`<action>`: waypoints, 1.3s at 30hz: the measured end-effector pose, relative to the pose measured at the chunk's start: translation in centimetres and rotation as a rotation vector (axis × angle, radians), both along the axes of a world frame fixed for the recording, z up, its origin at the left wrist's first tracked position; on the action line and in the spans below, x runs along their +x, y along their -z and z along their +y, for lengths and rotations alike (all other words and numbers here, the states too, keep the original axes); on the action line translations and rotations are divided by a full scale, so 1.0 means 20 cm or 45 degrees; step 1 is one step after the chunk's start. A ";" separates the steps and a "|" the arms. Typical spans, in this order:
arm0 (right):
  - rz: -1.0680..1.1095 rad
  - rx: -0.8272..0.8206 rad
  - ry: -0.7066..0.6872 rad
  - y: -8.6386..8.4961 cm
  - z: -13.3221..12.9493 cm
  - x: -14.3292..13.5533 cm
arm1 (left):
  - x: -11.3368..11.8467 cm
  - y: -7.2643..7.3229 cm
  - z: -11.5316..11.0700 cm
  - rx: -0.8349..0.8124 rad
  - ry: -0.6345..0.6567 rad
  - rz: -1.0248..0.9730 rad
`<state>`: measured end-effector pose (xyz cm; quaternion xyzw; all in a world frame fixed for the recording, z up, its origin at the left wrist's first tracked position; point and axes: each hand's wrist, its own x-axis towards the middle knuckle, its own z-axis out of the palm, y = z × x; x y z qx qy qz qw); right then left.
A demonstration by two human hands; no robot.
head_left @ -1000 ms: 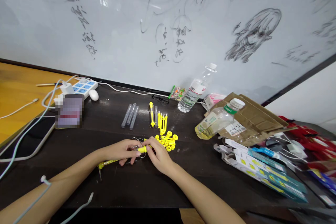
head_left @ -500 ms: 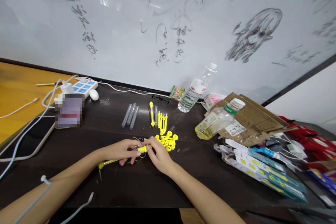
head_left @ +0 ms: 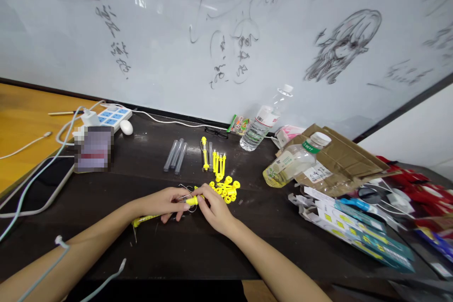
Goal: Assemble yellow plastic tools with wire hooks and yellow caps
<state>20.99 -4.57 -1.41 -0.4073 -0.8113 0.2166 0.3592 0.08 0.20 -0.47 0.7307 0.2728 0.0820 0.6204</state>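
Between my two hands is a yellow plastic cap point(head_left: 192, 201) with thin wire around it. My left hand point(head_left: 169, 201) pinches it from the left, fingers partly hidden. From the other side, the fingers of my right hand point(head_left: 212, 205) close on the same cap. A clear tube with a yellow end point(head_left: 143, 220) lies under my left wrist, partly covered. Just beyond my right hand is a pile of loose yellow caps point(head_left: 226, 190). Behind it lie several slim yellow rods point(head_left: 219, 163) and a capped clear tube point(head_left: 205, 153). Three bare clear tubes point(head_left: 176, 156) rest farther left.
A water bottle point(head_left: 260, 127) and a tea bottle point(head_left: 293, 165) stand right of the parts, before a cardboard box point(head_left: 339, 165). A green-white carton point(head_left: 357, 231) lies at right. A power strip point(head_left: 113, 118), white mouse point(head_left: 126, 127), phone point(head_left: 38, 184) and cables occupy the left.
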 end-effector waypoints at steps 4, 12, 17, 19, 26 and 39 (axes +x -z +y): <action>-0.006 0.009 0.000 0.00 0.00 0.00 | 0.00 0.00 0.00 -0.005 0.002 -0.003; -0.020 0.014 -0.009 0.00 0.00 0.00 | 0.00 0.01 0.00 0.015 0.001 0.006; -0.026 0.010 -0.007 0.00 0.00 0.00 | 0.00 0.00 0.00 0.017 -0.002 0.002; -0.027 0.009 -0.010 -0.01 0.00 0.00 | 0.00 0.01 0.00 0.018 -0.008 0.002; -0.029 0.003 -0.011 -0.01 0.00 0.00 | 0.00 0.01 0.00 0.016 -0.002 0.003; -0.045 0.004 -0.009 -0.02 0.00 0.00 | 0.00 0.01 0.00 0.036 -0.004 0.016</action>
